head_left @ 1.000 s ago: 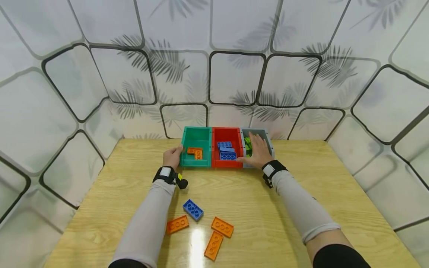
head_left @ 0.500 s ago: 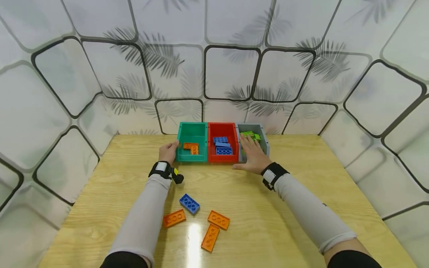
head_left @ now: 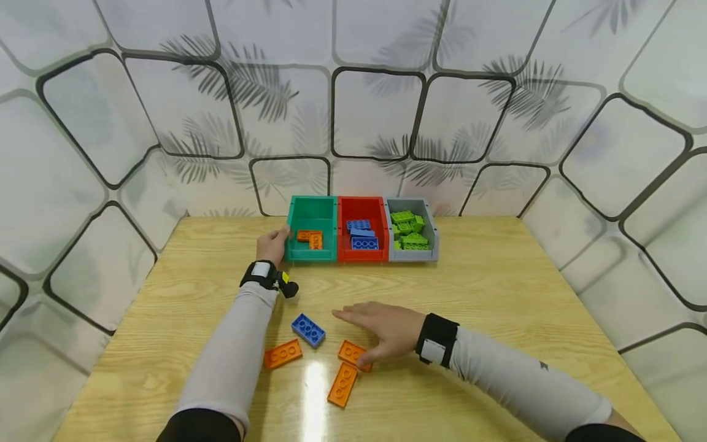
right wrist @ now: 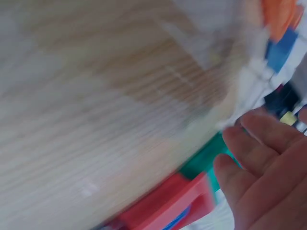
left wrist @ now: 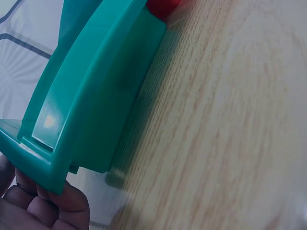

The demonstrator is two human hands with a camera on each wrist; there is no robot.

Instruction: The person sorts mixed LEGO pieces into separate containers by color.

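Observation:
At the left side of the green bin (head_left: 312, 254), my left hand (head_left: 272, 245) grips its edge. In the left wrist view its bent fingers (left wrist: 72, 201) wrap the corner of that bin's rim. My right hand (head_left: 386, 325), fingers extended, hovers above the table with nothing in it; its thumb overlaps an orange toy brick (head_left: 348, 350) in the head view. Below that brick is a second orange one (head_left: 342, 385). Further left lie a third orange brick (head_left: 283, 353) and a blue brick (head_left: 308, 330). Orange bricks (head_left: 315, 240) lie inside the green bin.
Joined to the green bin are a red bin (head_left: 361, 255) with several blue bricks (head_left: 364, 244) and a grey bin (head_left: 414, 253) with several lime green bricks (head_left: 405, 227). All stand at the back of the wooden table (head_left: 480, 276), before a patterned curtain (head_left: 375, 110).
My right hand has come out of the grey bin and moved back toward me and left, over the loose bricks. The left hand keeps its grip on the green bin.

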